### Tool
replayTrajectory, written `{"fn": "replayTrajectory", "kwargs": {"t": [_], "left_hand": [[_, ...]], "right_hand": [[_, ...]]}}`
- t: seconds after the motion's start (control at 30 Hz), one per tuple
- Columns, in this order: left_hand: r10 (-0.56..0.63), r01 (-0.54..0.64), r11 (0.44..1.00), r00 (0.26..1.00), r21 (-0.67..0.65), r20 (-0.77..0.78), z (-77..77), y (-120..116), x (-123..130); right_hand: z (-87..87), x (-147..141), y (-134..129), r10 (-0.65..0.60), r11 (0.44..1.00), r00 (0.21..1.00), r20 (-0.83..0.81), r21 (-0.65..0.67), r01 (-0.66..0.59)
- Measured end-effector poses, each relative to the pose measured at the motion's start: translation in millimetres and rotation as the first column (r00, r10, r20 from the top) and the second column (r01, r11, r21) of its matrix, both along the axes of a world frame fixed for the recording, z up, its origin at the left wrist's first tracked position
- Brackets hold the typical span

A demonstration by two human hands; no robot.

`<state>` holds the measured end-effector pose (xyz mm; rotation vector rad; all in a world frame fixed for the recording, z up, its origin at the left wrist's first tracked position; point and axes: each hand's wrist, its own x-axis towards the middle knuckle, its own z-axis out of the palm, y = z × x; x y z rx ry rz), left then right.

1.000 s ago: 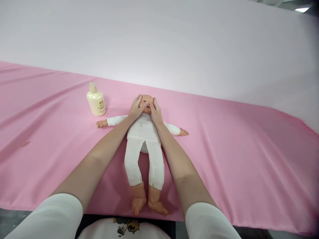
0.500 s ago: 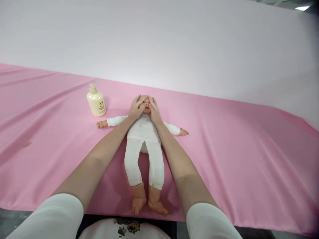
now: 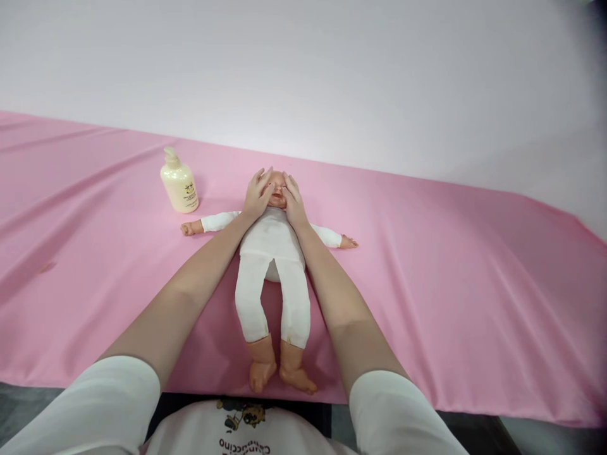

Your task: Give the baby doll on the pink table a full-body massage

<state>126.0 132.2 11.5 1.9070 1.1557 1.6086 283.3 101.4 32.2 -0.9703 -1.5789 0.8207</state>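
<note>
A baby doll [image 3: 272, 234] with a white cloth body lies on its back, feet toward me, arms stretched out sideways. My left hand [image 3: 258, 194] rests against one side of the doll's head, fingers stretched out along the cheek and temple. Against the other side lies my right hand [image 3: 294, 199], its fingers long and extended too. Both thumbs are on the doll's face, near the cheeks. Between my hands the mouth and nose show, while the sides of the head are hidden beneath my palms.
A cream pump bottle [image 3: 180, 183] stands upright beyond the doll's outstretched arm on the left. Pink cloth [image 3: 427, 284] with folds covers the table. Behind it rises a pale white wall or panel [image 3: 303, 76].
My hands have shifted outward from the forehead toward the sides of the doll's head, uncovering more of the face. The whole view has tilted slightly, so everything sits a little higher.
</note>
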Motion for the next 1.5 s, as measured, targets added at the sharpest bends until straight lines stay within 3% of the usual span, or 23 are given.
{"fn": "replayTrajectory", "kwargs": {"t": [0.2,0.33,0.57,1.0,1.3,1.5], "left_hand": [[-0.002,0.002,1.0,1.0,0.004,-0.02,1.1,-2,0],[0.022,-0.017,0.997,0.998,-0.08,0.056,-3.4,3,0],[0.026,-0.015,0.989,0.997,-0.147,0.077,-7.2,9,-1],[0.006,0.003,0.992,0.998,-0.126,0.07,-12.8,14,-3],[-0.04,0.088,0.979,0.968,-0.184,0.248,-18.8,26,-4],[-0.105,0.144,0.971,0.974,-0.19,0.201,-17.6,27,-11]], "right_hand": [[0.1,1,1,0.007,1.0,1.0,0.009,-0.013,-0.007],[-4.0,1,6,-0.021,1.0,1.0,-0.004,-0.016,0.021],[-9.0,-3,9,-0.125,0.978,0.99,-0.057,-0.173,0.114],[-7.1,1,11,-0.088,0.99,0.98,-0.18,-0.123,0.067],[-10.0,-1,12,-0.043,0.987,0.971,-0.237,-0.159,0.004],[-6.5,-3,9,0.059,0.99,0.986,-0.154,-0.117,-0.077]]}}
